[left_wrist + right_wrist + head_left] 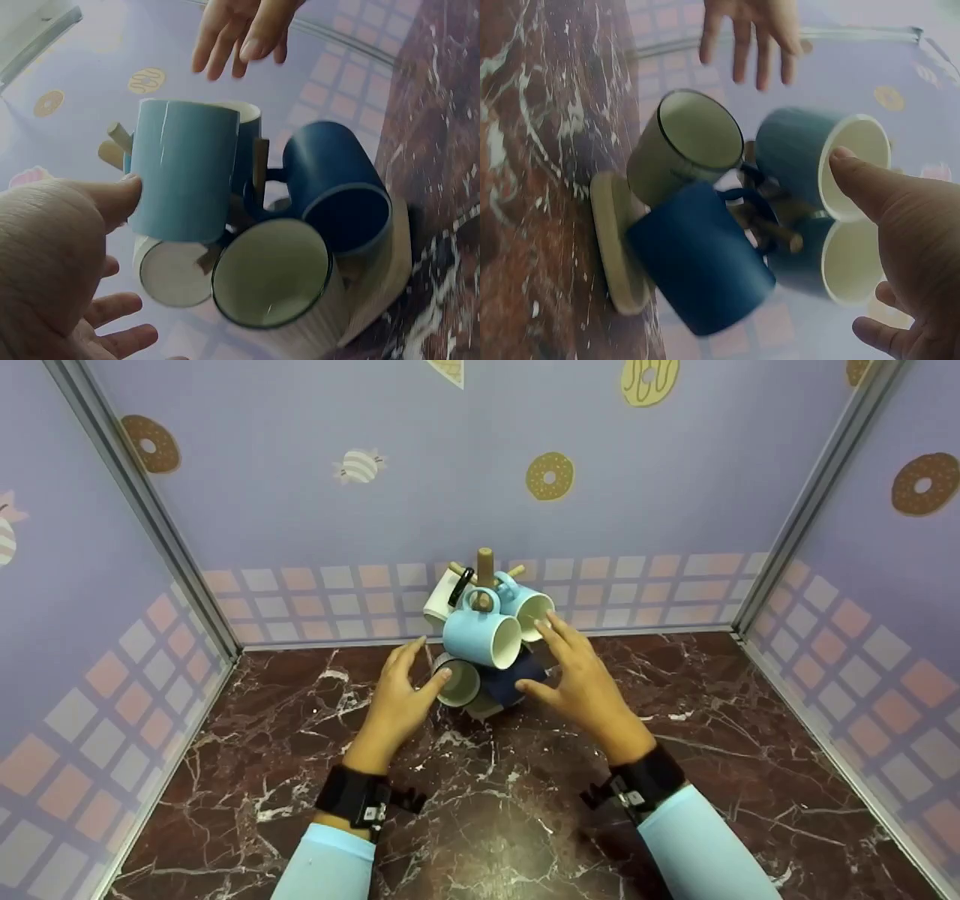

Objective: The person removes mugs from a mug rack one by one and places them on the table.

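A wooden mug tree [485, 566] bears several mugs. At the front hangs a light blue mug [471, 636], its mouth facing right. Behind it on the right is another light blue mug [517, 598]; a white mug with a black handle [442, 601] hangs back left. Lower down are a dark-rimmed pale mug [460, 686] and a dark blue mug [701, 259]. My left hand [394, 701] is spread at the left side, thumb overlapping the pale mug's rim in the head view. My right hand [589, 686] is spread opposite, its fingertips overlapping the rear light blue mug's rim.
The tree's wooden base [615, 240] rests on a dark red marbled tabletop [480, 825]. Close behind stands a lilac wall panel [450, 510] with printed doughnuts and a tile pattern. Side panels close in the left and right.
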Demonstrator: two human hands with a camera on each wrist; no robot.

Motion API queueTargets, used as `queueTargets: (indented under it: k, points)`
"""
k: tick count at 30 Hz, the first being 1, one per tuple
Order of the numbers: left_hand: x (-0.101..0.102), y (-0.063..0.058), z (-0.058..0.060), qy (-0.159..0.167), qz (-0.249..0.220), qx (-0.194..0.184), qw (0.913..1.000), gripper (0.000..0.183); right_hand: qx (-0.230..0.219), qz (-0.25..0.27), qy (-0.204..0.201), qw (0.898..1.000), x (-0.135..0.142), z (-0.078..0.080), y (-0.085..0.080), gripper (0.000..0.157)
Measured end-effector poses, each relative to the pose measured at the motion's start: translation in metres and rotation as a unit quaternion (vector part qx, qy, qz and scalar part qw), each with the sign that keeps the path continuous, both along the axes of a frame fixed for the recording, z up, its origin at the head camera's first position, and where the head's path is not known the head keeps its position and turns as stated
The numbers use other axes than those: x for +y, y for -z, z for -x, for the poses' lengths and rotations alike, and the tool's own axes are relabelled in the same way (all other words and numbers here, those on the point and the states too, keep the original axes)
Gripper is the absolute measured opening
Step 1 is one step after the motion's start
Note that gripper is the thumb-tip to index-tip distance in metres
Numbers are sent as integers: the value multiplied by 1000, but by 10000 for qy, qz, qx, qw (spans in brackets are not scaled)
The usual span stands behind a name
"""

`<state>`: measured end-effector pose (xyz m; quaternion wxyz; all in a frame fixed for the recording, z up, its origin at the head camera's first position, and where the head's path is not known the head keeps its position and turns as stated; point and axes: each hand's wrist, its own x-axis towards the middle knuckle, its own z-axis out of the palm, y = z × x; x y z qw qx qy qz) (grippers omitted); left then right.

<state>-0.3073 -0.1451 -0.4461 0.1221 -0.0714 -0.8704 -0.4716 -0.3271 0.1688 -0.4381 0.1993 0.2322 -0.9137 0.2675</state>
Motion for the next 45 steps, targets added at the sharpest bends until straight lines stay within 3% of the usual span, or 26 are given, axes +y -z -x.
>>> queueTargets:
  k: [5, 10, 14, 23, 34, 45]
  points:
    - [17, -5, 9, -222, -668, 44, 9975, 67, 429, -24, -187, 9989, -15, 4, -5, 104]
    - [25, -6, 14, -161, -1319, -79, 9911, 58, 977, -52, -376, 9945, -28, 10, -5, 95]
    - [24, -7, 19, -93, -1590, -248, 9869, 57, 1136, -92, -484, 9923, -37, 17, -6, 92]
    - [30, -13, 23, 53, -1690, -376, 9849, 60, 1286, -90, -600, 9898, -43, 22, -9, 86]
    - [34, -16, 21, -154, -1792, -150, 9836, 58, 1116, 224, -578, 9918, -47, 19, -13, 85]
    - [34, -21, 10, 15, -1897, 272, 9815, 60, 1247, 453, -787, 9880, -42, 11, -20, 85]
